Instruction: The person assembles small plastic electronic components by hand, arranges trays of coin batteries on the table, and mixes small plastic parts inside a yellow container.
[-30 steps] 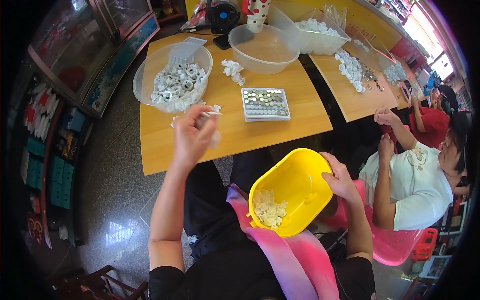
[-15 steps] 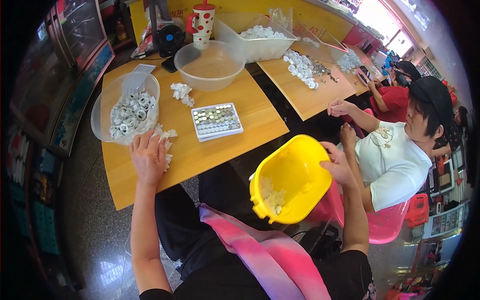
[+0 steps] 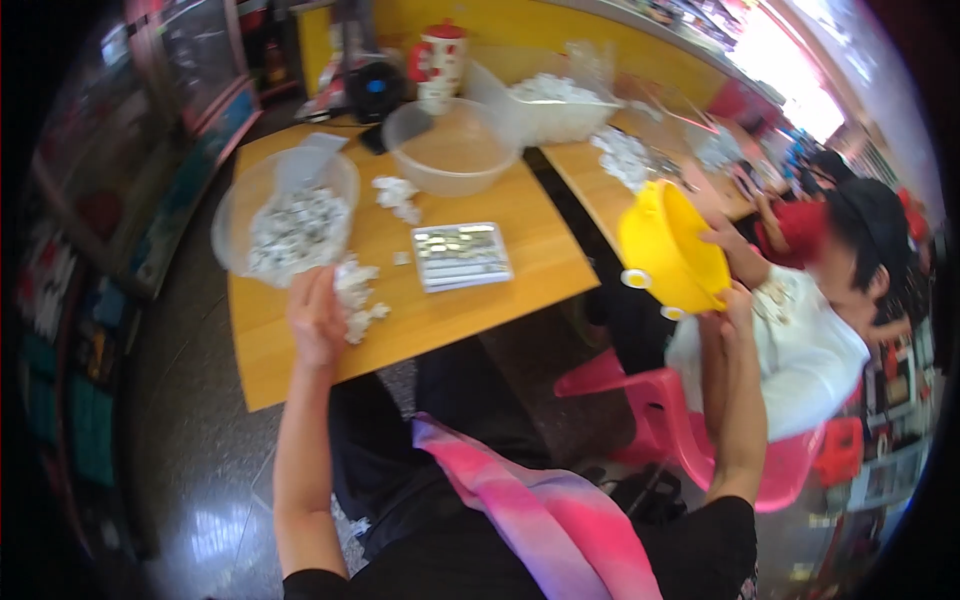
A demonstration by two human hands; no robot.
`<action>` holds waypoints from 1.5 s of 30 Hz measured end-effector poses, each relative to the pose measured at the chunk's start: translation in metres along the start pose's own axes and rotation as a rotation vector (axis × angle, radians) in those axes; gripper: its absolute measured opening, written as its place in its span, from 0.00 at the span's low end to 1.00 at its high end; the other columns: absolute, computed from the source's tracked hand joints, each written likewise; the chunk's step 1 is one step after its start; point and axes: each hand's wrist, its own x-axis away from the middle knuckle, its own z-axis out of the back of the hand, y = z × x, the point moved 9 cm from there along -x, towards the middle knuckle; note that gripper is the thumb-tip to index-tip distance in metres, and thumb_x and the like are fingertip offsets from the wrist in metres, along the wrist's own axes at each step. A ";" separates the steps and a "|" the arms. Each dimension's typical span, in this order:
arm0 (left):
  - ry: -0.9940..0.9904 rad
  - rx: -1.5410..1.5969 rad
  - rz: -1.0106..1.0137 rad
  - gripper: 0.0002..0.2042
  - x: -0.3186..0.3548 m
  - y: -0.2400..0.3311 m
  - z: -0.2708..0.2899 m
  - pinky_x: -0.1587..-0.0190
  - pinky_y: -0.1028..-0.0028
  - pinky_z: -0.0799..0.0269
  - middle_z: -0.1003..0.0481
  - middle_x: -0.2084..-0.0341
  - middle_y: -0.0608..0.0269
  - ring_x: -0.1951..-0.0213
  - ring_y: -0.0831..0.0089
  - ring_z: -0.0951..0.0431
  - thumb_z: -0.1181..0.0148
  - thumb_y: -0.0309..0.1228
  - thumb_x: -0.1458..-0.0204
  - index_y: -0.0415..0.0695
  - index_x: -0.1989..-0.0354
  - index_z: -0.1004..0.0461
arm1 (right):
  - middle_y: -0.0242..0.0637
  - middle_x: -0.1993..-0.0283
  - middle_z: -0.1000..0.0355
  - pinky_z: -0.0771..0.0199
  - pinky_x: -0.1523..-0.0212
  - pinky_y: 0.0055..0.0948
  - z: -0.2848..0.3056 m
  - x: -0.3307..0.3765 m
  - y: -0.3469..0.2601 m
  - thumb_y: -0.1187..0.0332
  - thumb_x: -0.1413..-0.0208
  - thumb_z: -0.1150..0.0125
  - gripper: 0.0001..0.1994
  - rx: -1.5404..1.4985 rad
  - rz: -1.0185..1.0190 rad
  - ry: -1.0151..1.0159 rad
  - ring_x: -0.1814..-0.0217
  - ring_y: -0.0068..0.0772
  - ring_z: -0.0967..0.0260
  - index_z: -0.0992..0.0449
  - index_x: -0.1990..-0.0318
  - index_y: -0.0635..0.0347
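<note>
My right hand (image 3: 738,308) grips the rim of a yellow plastic tub (image 3: 672,245) with white round knobs on its side, holding it tilted out to the right. The co-worker's hand (image 3: 735,250) is at the tub's far side. At the table's front left, my left hand (image 3: 317,318) has its fingers drawn together beside loose small white pieces (image 3: 356,295). Motion blur hides what they pinch, if anything. Just beyond it, a clear bowl (image 3: 228,225) contains many white-and-grey parts (image 3: 300,232). A white tray (image 3: 465,282) of small shiny round pieces lies to the right.
A large clear bowl (image 3: 450,180) stands at the back, near a red-and-white dotted cup (image 3: 442,65) and a black fan (image 3: 375,90). White parts fill a clear bin (image 3: 560,125). A co-worker in white (image 3: 795,340) sits close by on a pink chair (image 3: 655,400).
My right hand has carried the yellow tub up and right, to the co-worker, whose hand now meets it. My left hand's fingers have closed together. The whole view has shifted a little.
</note>
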 end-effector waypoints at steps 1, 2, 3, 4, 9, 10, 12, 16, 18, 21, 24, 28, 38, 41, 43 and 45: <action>0.015 0.032 0.031 0.17 0.001 -0.003 0.002 0.61 0.64 0.28 0.25 0.68 0.48 0.65 0.54 0.25 0.46 0.12 0.60 0.35 0.59 0.25 | 0.49 0.61 0.24 0.21 0.79 0.31 -0.015 0.009 -0.003 0.77 0.53 0.50 0.22 -0.142 -0.032 0.107 0.70 0.40 0.23 0.32 0.47 0.69; 0.040 0.088 0.057 0.17 0.001 -0.004 0.001 0.62 0.65 0.28 0.25 0.68 0.48 0.65 0.55 0.24 0.46 0.12 0.59 0.35 0.58 0.25 | 0.47 0.64 0.23 0.22 0.80 0.26 -0.032 0.011 -0.016 0.73 0.48 0.48 0.20 -0.311 -0.057 0.024 0.70 0.35 0.23 0.33 0.46 0.62; 0.034 0.088 0.083 0.15 0.009 -0.014 -0.013 0.64 0.66 0.28 0.25 0.69 0.49 0.66 0.56 0.24 0.46 0.13 0.57 0.35 0.58 0.25 | 0.47 0.64 0.23 0.22 0.80 0.26 -0.079 0.016 -0.030 0.73 0.48 0.48 0.20 -0.313 -0.107 -0.016 0.70 0.35 0.23 0.33 0.46 0.62; 0.068 0.042 0.080 0.14 0.008 -0.013 0.009 0.65 0.67 0.28 0.25 0.69 0.49 0.67 0.58 0.24 0.46 0.13 0.55 0.35 0.59 0.25 | 0.49 0.44 0.33 0.30 0.41 0.40 -0.135 0.068 -0.097 0.72 0.45 0.54 0.23 0.043 -0.115 0.169 0.45 0.46 0.31 0.37 0.41 0.67; 0.230 0.078 0.200 0.08 -0.003 -0.020 0.034 0.75 0.75 0.31 0.26 0.75 0.55 0.77 0.68 0.26 0.43 0.16 0.49 0.36 0.61 0.24 | 0.47 0.50 0.29 0.28 0.53 0.35 -0.030 0.006 -0.037 0.73 0.45 0.53 0.19 -0.053 -0.135 0.157 0.53 0.41 0.29 0.34 0.45 0.67; 0.258 0.106 0.239 0.08 -0.003 -0.026 0.038 0.76 0.76 0.33 0.26 0.76 0.57 0.79 0.70 0.27 0.42 0.16 0.49 0.37 0.61 0.24 | 0.46 0.52 0.29 0.28 0.56 0.34 -0.001 -0.019 -0.027 0.73 0.45 0.53 0.19 -0.074 -0.147 0.171 0.55 0.40 0.28 0.34 0.46 0.67; 0.283 0.112 0.256 0.08 -0.002 -0.030 0.040 0.77 0.77 0.34 0.27 0.78 0.59 0.80 0.73 0.29 0.42 0.16 0.49 0.37 0.61 0.24 | 0.45 0.55 0.27 0.27 0.62 0.31 0.054 -0.065 -0.006 0.74 0.45 0.53 0.17 -0.112 -0.172 0.212 0.60 0.37 0.27 0.33 0.48 0.66; 0.279 0.051 0.238 0.08 -0.001 -0.030 0.049 0.77 0.77 0.34 0.27 0.78 0.59 0.79 0.73 0.29 0.42 0.16 0.49 0.36 0.61 0.24 | 0.43 0.62 0.24 0.25 0.74 0.26 0.100 -0.123 0.022 0.75 0.45 0.52 0.14 -0.191 -0.210 0.310 0.69 0.32 0.24 0.30 0.52 0.66; 0.278 0.015 0.228 0.08 0.001 -0.032 0.057 0.76 0.77 0.33 0.27 0.77 0.58 0.78 0.71 0.28 0.43 0.15 0.50 0.36 0.61 0.24 | 0.38 0.67 0.23 0.29 0.80 0.18 0.100 -0.127 0.026 0.69 0.44 0.46 0.13 -0.184 -0.057 0.376 0.74 0.25 0.27 0.32 0.51 0.55; 0.190 -0.031 0.281 0.09 0.003 -0.040 0.075 0.75 0.76 0.32 0.26 0.75 0.57 0.77 0.70 0.27 0.40 0.17 0.52 0.36 0.61 0.24 | 0.35 0.70 0.24 0.39 0.85 0.14 -0.056 -0.052 -0.002 0.73 0.44 0.45 0.12 -0.167 0.072 0.220 0.80 0.20 0.32 0.31 0.53 0.58; 0.010 -0.038 0.372 0.13 0.007 -0.040 0.067 0.74 0.74 0.30 0.26 0.71 0.56 0.75 0.68 0.26 0.36 0.20 0.55 0.37 0.59 0.25 | 0.36 0.71 0.27 0.36 0.83 0.14 -0.187 0.037 -0.016 0.74 0.43 0.47 0.09 -0.008 0.187 -0.073 0.80 0.20 0.32 0.29 0.55 0.63; -0.432 -0.348 0.395 0.39 0.031 -0.027 0.039 0.44 0.54 0.39 0.38 0.47 0.43 0.45 0.48 0.37 0.32 0.46 0.57 0.34 0.41 0.40 | 0.40 0.70 0.28 0.28 0.75 0.26 -0.350 0.176 -0.027 0.80 0.50 0.41 0.08 0.406 0.789 -0.690 0.75 0.30 0.28 0.26 0.62 0.63; -0.687 -0.392 0.616 0.49 0.059 -0.030 -0.031 0.36 0.45 0.54 0.58 0.34 0.35 0.34 0.35 0.56 0.42 0.55 0.52 0.29 0.34 0.57 | 0.43 0.67 0.32 0.30 0.68 0.41 -0.493 0.233 0.002 0.77 0.52 0.43 0.06 0.465 1.060 -0.870 0.67 0.48 0.30 0.27 0.64 0.62; -0.680 -0.406 0.596 0.46 0.057 -0.037 -0.038 0.36 0.45 0.54 0.59 0.33 0.35 0.34 0.34 0.56 0.43 0.52 0.50 0.29 0.34 0.58 | 0.44 0.68 0.32 0.30 0.67 0.42 -0.507 0.219 0.010 0.79 0.53 0.44 0.06 0.417 0.984 -0.857 0.67 0.49 0.31 0.27 0.65 0.63; -0.671 -0.393 0.607 0.46 0.057 -0.039 -0.037 0.36 0.45 0.54 0.59 0.33 0.35 0.34 0.34 0.56 0.42 0.50 0.50 0.30 0.34 0.58 | 0.44 0.68 0.32 0.30 0.67 0.41 -0.514 0.216 0.009 0.80 0.54 0.44 0.07 0.398 0.987 -0.856 0.67 0.49 0.31 0.27 0.66 0.63; -0.662 -0.384 0.618 0.45 0.056 -0.037 -0.030 0.36 0.45 0.54 0.59 0.33 0.35 0.34 0.33 0.56 0.41 0.48 0.50 0.31 0.33 0.59 | 0.44 0.68 0.32 0.30 0.67 0.41 -0.515 0.216 0.007 0.80 0.55 0.44 0.07 0.375 0.989 -0.856 0.67 0.49 0.31 0.28 0.66 0.63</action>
